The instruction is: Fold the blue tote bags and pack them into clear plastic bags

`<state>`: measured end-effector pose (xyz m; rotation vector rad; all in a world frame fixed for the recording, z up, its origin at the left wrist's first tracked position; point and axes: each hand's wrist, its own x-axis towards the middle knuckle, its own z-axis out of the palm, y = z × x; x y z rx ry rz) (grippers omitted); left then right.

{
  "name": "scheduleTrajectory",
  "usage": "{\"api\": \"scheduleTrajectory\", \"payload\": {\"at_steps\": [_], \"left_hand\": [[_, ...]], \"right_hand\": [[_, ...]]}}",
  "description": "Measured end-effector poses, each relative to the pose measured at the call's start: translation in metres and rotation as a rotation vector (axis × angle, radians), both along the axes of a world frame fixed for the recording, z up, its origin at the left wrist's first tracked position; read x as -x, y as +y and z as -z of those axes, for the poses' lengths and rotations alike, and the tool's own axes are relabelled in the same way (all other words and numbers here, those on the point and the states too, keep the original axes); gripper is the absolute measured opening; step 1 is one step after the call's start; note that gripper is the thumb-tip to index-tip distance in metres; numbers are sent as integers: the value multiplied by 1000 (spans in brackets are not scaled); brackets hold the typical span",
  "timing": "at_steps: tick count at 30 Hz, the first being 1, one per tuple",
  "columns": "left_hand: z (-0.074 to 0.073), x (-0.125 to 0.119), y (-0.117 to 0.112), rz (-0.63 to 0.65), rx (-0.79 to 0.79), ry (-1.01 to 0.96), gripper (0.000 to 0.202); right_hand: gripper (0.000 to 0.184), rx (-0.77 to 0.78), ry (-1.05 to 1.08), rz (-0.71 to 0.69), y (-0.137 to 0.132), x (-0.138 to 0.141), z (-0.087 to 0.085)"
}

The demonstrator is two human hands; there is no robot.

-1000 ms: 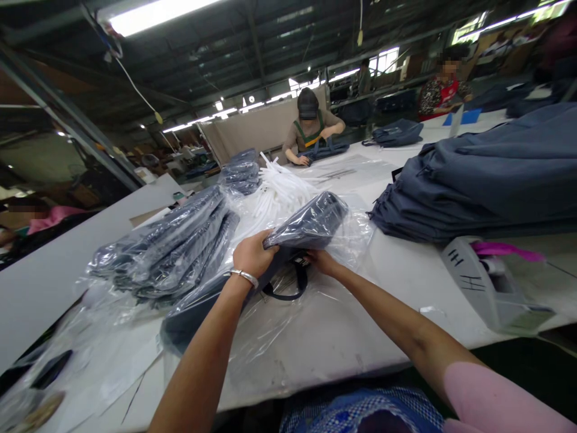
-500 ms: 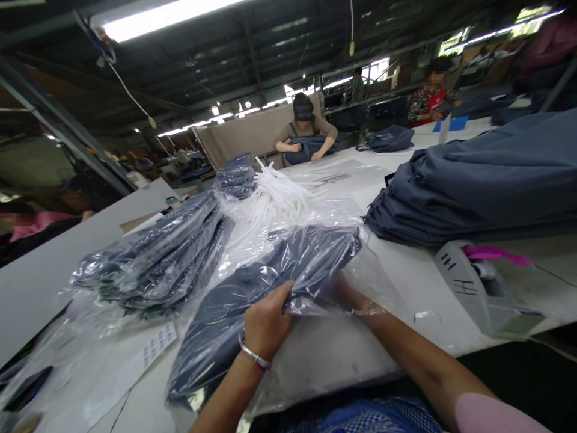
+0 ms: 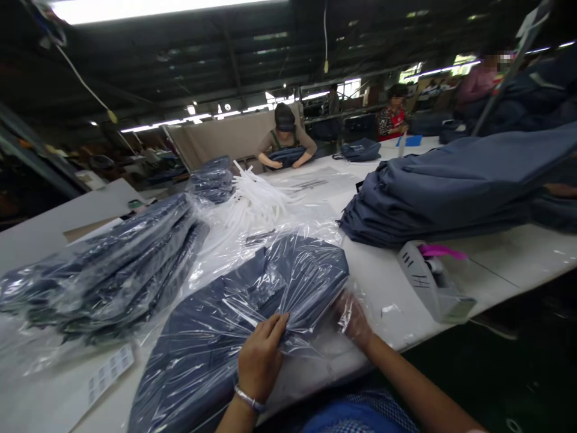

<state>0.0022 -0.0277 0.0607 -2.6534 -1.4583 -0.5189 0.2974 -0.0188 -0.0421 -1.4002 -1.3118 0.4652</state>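
Observation:
In front of me a folded dark blue-grey fabric item (image 3: 198, 337), its exact kind unclear, lies inside a clear plastic bag (image 3: 265, 288). My left hand (image 3: 261, 355), with a silver bracelet at the wrist, is closed on the bag's near edge and bunches the film so that creases fan out. My right hand (image 3: 354, 319) reaches in under the film at the bag's right end, beside the fabric. Plastic glare and blur hide its fingers, so I cannot make out how they are set.
Plastic-wrapped dark items (image 3: 121, 264) are stacked at left, near a label sheet (image 3: 110, 373). White strips (image 3: 256, 198) lie behind the bag. A heap of unwrapped dark fabric items (image 3: 451, 192) and a tape dispenser (image 3: 428, 282) stand at right. A co-worker (image 3: 286, 138) handles dark fabric across the table.
The view has turned right. My right hand has drawn nearer the bag's near right edge, and the fabric item lies more spread within the film. My left hand keeps its grip.

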Motion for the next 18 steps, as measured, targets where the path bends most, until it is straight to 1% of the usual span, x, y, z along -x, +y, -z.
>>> {"api": "scheduleTrajectory", "payload": {"at_steps": [3, 4, 6, 8, 9, 11, 12, 13, 14, 15, 16, 18], "left_hand": [[-1, 2, 2, -22, 3, -23, 76], [-2, 2, 2, -34, 3, -32, 74], [-8, 2, 5, -59, -3, -46, 68], [-15, 2, 9, -86, -17, -61, 62], [-20, 1, 12, -101, -25, -71, 60], [-27, 1, 17, -123, -38, -91, 55], [-30, 0, 19, -129, -39, -98, 52], [-33, -1, 20, -127, -36, -100, 50], [-34, -1, 21, -123, -31, -98, 49], [-34, -2, 22, -116, -26, -92, 48], [-34, -2, 22, -112, -24, -89, 47], [-31, -1, 22, -113, -37, -91, 47]], "right_hand": [[31, 16, -63, 175, -16, -16, 1], [29, 30, -85, 215, -20, -19, 1], [24, 71, -119, 245, -24, -21, -2], [25, 119, -190, 224, -22, -20, -6], [30, 150, -263, 213, -20, -18, -9], [53, 221, -465, 202, -13, -17, -15], [62, 264, -577, 192, -9, -17, -18], [64, 305, -674, 173, -4, -18, -21], [59, 334, -737, 144, 0, -20, -25], [50, 349, -780, 105, 4, -22, -28], [42, 351, -811, 61, 7, -25, -31], [34, 322, -849, -27, 7, -33, -40]]}}
